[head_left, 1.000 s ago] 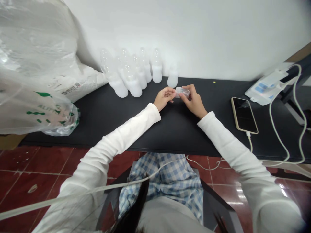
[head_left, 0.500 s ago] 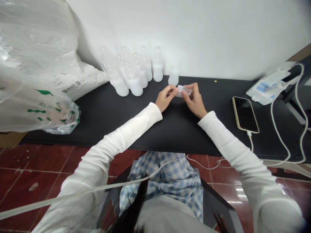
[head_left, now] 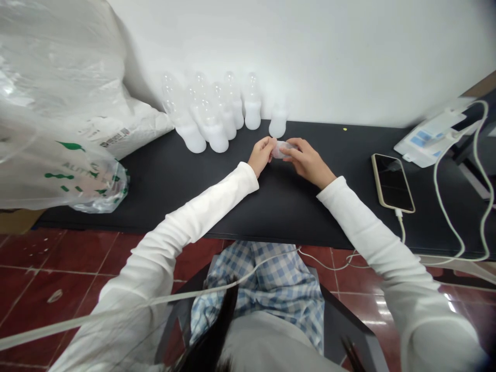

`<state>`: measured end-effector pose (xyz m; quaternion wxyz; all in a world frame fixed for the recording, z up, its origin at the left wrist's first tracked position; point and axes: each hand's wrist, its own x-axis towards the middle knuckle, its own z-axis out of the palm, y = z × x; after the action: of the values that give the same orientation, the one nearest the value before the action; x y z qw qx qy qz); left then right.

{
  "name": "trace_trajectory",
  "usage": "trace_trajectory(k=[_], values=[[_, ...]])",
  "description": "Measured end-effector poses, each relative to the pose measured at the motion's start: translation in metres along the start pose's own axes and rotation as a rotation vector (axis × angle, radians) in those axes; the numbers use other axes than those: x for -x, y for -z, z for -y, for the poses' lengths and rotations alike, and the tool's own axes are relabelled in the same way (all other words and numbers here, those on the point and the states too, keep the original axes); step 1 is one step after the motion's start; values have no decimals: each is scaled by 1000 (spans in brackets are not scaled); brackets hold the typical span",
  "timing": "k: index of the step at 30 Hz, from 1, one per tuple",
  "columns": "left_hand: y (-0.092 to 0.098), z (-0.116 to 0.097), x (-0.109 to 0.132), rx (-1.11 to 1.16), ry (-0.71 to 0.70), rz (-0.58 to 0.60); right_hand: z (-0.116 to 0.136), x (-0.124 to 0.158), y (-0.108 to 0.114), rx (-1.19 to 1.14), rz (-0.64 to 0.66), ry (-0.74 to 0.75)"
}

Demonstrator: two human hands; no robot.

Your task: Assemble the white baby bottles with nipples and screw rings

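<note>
A small translucent plastic packet (head_left: pixel 281 150) is held between my two hands above the black table (head_left: pixel 186 191). My left hand (head_left: pixel 262 153) pinches its left end between thumb and fingers. On the other side, the fingers of my right hand (head_left: pixel 307 159) close over the packet's right part, hiding some of it. What is inside the packet is too blurred to make out. Just behind my hands stands a white bottle (head_left: pixel 278 126). Several more white bottles with clear domed tops (head_left: pixel 217 139) are grouped upright to the left of it, near the wall.
Large plastic bags (head_left: pixel 77 165) fill the left side, one with green print. To the right lie a phone (head_left: pixel 393 181) plugged into a white cable (head_left: pixel 442 201) and a white-and-blue package (head_left: pixel 424 139). Another pale cable (head_left: pixel 186 296) crosses over my lap.
My right hand has turned over, its fingers now reaching leftward across the packet. The packet and my left hand have shifted slightly left. The bottles stay in place.
</note>
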<state>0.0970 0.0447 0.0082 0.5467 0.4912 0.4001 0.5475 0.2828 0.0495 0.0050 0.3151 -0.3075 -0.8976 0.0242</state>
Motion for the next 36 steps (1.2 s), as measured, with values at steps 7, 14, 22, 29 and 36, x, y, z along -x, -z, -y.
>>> trace_trajectory(k=[7,14,22,29,36], values=[[4,3,-4,22,77,21,7,0,6,17,28,8],[4,16,-5,-42,-159,170,13,-2,-4,-230,-270,-377],[3,10,-1,-55,-100,109,9,-1,-6,-239,-128,-386],[0,-1,1,-31,47,6,2,0,2,19,41,-27],[3,-6,-2,25,161,41,5,1,12,125,127,129]])
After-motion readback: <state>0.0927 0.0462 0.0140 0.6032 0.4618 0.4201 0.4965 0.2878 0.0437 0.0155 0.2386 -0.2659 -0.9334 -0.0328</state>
